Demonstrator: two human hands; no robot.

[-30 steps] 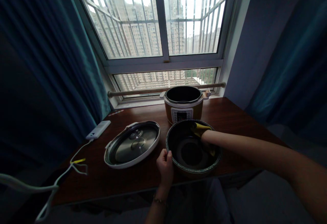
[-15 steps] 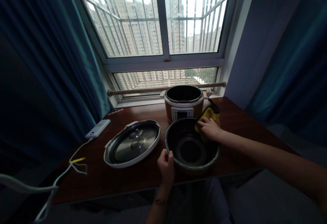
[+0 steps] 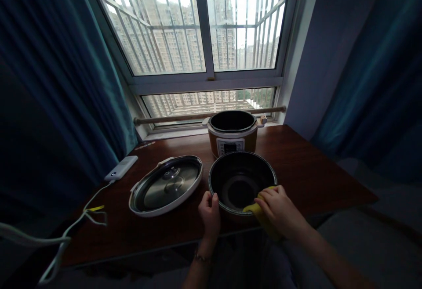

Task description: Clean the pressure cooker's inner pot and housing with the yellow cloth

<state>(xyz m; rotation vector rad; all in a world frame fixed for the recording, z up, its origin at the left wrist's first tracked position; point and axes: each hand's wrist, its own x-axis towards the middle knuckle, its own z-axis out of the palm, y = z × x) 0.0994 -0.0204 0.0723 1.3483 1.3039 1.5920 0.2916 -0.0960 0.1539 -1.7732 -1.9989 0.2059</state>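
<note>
Daylight is coming through a barred window (image 3: 204, 30) behind a dark brown wooden table (image 3: 306, 166), with teal curtains (image 3: 62, 82) hanging at both sides. Near the table's front edge a round black inner pot with a pale rim (image 3: 242, 183) is sitting upright and open. The left hand (image 3: 209, 212) is gripping the pot's near-left rim, thumb over the lip and fingers curled closed around it. The right hand (image 3: 280, 210) is pressing a yellow cleaning cloth (image 3: 255, 207) against the pot's near-right rim, fingers closed over the cloth so that part of it is lying on the lip and the rest is hanging down outside the wall toward the table's front edge. A thin bracelet (image 3: 201, 258) is showing on the left wrist.

Just behind the pot, toward the back edge by the window sill, an orange and white electric cooker base with a front control panel (image 3: 232, 137) is standing with its well open. Left of the pot, and just apart from it, a round white-rimmed cooker lid with a metal inner plate (image 3: 166, 186) is lying upside down. Near the left edge a white power bank (image 3: 120, 168) is lying flat, and a white cable (image 3: 77, 216) is trailing from it off the front-left corner.
</note>
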